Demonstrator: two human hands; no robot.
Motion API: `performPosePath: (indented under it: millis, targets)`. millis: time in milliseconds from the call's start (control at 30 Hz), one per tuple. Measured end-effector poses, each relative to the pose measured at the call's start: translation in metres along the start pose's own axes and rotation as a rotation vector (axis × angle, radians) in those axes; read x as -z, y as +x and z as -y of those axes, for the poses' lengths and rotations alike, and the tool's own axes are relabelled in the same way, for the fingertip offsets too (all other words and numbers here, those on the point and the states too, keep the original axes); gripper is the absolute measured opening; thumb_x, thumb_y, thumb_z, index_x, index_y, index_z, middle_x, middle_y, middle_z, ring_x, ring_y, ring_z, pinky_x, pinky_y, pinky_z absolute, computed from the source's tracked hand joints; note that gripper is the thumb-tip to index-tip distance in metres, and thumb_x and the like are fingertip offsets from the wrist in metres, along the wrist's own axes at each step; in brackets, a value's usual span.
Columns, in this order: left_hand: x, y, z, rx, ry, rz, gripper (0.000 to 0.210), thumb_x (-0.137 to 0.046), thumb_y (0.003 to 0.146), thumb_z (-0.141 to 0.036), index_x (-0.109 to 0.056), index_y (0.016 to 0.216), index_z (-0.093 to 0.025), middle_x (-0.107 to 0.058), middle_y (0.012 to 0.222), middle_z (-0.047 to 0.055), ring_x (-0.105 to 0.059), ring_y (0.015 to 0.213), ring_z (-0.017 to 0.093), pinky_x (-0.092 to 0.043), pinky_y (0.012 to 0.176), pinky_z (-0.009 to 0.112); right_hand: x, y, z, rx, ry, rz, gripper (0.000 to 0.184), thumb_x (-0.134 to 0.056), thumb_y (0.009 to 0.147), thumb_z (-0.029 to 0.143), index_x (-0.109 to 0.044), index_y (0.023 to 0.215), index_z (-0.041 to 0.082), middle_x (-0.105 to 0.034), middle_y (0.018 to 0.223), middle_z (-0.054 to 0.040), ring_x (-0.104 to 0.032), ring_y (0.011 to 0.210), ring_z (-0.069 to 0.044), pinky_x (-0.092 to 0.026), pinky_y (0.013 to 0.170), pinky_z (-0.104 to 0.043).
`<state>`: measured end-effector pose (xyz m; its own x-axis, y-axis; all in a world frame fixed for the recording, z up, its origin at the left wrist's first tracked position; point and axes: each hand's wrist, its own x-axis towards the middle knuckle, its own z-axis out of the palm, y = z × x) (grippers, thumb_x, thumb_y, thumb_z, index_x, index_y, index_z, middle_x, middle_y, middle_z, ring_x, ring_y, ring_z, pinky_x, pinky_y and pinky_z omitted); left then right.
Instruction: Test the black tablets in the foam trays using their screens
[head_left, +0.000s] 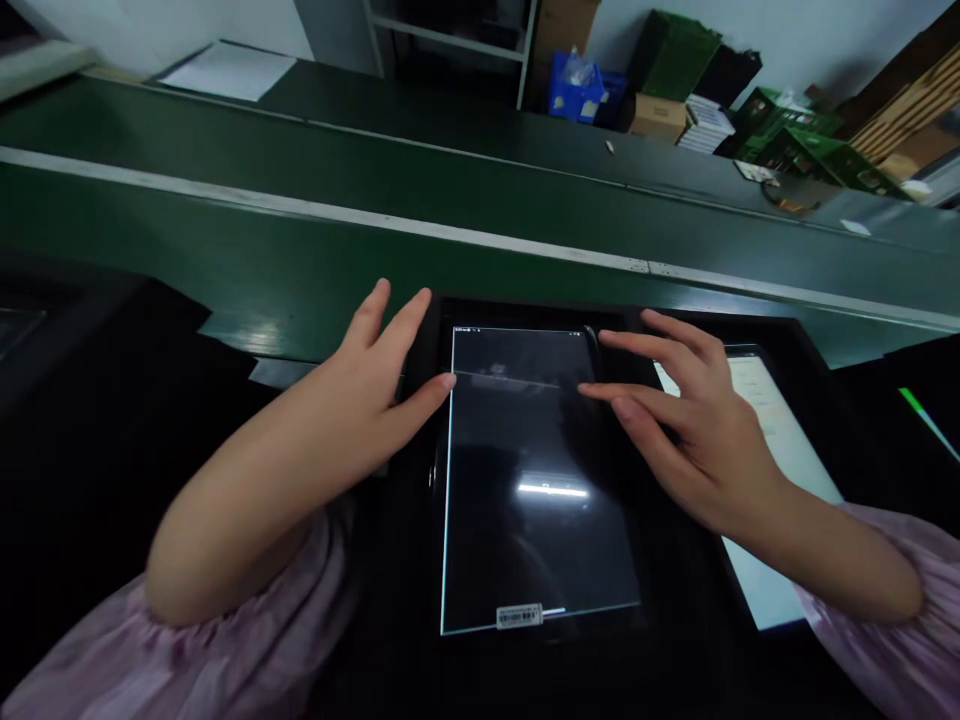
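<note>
A tablet [525, 440] with a dark screen lies in front of me in a black surround. A small barcode label [519, 616] sits at its lower edge, and a bright light reflects in the glass. My left hand [382, 385] is at the tablet's upper left, fingers spread, thumb tip at the screen's left edge. My right hand [686, 410] is over the upper right side, fingers stretched out, with one fingertip at or just above the screen. Neither hand grips anything. A second tablet [780, 470] with a lit white screen lies partly hidden under my right hand and forearm.
Beyond the tablets runs a long green bench [315, 245] with a pale strip across it. A white sheet [229, 72] lies at the far left. Blue bins [576, 88], a cardboard box [658, 117] and green crates [806, 150] stand at the back right.
</note>
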<state>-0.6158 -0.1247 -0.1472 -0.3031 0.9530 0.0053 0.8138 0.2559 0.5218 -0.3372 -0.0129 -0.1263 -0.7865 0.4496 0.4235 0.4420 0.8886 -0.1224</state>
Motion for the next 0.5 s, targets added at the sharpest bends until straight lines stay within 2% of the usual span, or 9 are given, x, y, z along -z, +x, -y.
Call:
performPosePath:
  millis: [167,300,500]
  targets:
    - [-0.008,0.020,0.004,0.015,-0.065,-0.021,0.084,-0.048,0.094,-0.061,-0.030,0.167,-0.024,-0.024,0.177,0.011,-0.022,0.163,0.038,-0.033,0.126,0.056,0.001,0.000,-0.001,0.001,0.017,0.010,0.030,-0.054,0.104,0.028,-0.079,0.119,0.033,-0.066,0.145,-0.0056,-0.047,0.149,-0.038,-0.044,0.118,-0.069]
    - [-0.012,0.031,0.007,0.003,-0.106,0.009,0.087,-0.053,0.090,-0.060,-0.030,0.167,-0.027,-0.030,0.176,0.008,-0.022,0.163,0.039,-0.031,0.128,0.058,0.002,0.000,-0.001,0.015,0.005,0.007,0.029,-0.054,0.104,0.027,-0.078,0.120,0.032,-0.067,0.145,-0.0069,-0.048,0.148,-0.037,-0.045,0.118,-0.068]
    - [-0.012,0.030,0.005,0.013,-0.222,0.002,0.102,-0.063,0.085,-0.057,-0.018,0.170,-0.023,-0.023,0.178,0.011,-0.029,0.160,0.042,-0.034,0.126,0.058,0.002,-0.001,0.000,0.027,0.000,0.005,0.029,-0.054,0.104,0.027,-0.078,0.119,0.030,-0.067,0.143,-0.0081,-0.051,0.147,-0.037,-0.047,0.115,-0.068]
